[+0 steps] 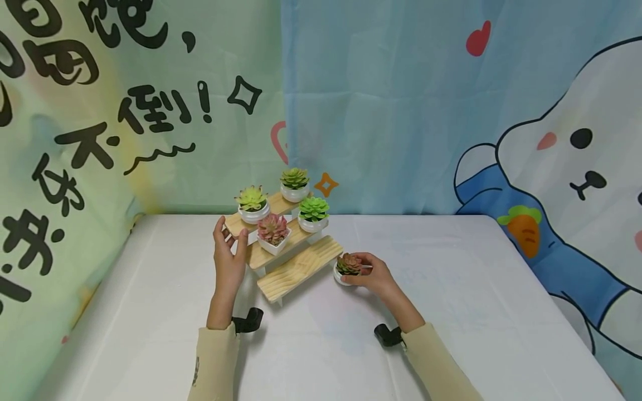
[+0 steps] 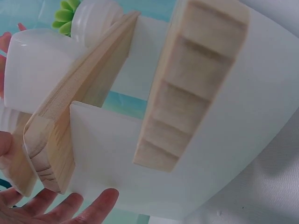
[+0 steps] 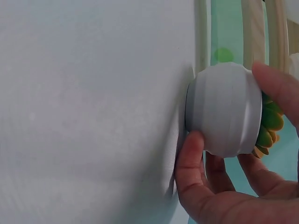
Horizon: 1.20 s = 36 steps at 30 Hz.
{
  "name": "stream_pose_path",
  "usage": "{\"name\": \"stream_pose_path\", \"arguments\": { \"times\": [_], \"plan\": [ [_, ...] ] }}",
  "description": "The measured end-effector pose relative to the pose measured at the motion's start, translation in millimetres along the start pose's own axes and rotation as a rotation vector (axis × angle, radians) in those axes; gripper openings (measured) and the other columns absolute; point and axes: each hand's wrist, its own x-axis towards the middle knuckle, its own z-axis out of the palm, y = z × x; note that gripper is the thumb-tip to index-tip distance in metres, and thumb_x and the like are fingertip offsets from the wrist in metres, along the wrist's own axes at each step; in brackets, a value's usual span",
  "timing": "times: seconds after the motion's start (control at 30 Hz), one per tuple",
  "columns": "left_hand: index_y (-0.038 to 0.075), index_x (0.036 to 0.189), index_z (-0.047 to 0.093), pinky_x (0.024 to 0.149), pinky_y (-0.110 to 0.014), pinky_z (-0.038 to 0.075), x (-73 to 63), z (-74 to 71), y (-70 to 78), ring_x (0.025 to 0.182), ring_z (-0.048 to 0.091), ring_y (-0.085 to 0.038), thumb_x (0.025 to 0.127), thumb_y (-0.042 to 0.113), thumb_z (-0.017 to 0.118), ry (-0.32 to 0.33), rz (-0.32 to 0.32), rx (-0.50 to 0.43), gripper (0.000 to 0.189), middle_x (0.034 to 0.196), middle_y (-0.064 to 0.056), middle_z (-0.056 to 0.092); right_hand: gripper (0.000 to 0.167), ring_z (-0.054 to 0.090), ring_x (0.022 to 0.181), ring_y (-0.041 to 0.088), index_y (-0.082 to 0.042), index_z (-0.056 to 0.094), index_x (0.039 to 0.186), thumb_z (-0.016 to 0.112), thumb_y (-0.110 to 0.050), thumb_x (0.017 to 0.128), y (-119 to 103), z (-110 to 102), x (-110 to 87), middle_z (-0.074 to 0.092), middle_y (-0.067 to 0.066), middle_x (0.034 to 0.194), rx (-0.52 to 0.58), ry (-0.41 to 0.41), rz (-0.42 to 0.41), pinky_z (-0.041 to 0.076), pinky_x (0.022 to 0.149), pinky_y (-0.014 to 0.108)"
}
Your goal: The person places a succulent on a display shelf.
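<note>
A three-tier wooden plant stand with white side panels stands at mid-table. My left hand holds the stand's left end, thumb in front and fingers along the side panel. On the top tier sit a yellow-green succulent and a green succulent. The middle tier carries a pink succulent in an angular white pot and a bright green succulent. Beside the lowest tier's right end, my right hand grips a reddish-green potted succulent by its round white pot, close to the tabletop.
A white cloth covers the table. Behind it hangs a printed backdrop with a cartoon animal, and another with large black characters covers the left side. A black camera mount is strapped to each wrist.
</note>
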Motion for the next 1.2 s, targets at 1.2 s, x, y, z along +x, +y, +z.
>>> {"name": "stream_pose_path", "arguments": {
  "times": [1.2],
  "plan": [
    [-0.007,0.150,0.018,0.109,-0.056,0.033,-1.3,1.3,-0.2,0.128,0.043,-0.049,0.102,0.012,0.051,0.009,0.025,-0.007,0.061,0.136,-0.035,0.039,0.068,0.046,0.114,0.030,-0.005,0.049,0.140,0.080,-0.021,0.081,-21,-23,-4.1,0.049,0.016,0.131,0.001,0.060,0.003,0.048,0.081,0.032]
  ]
}}
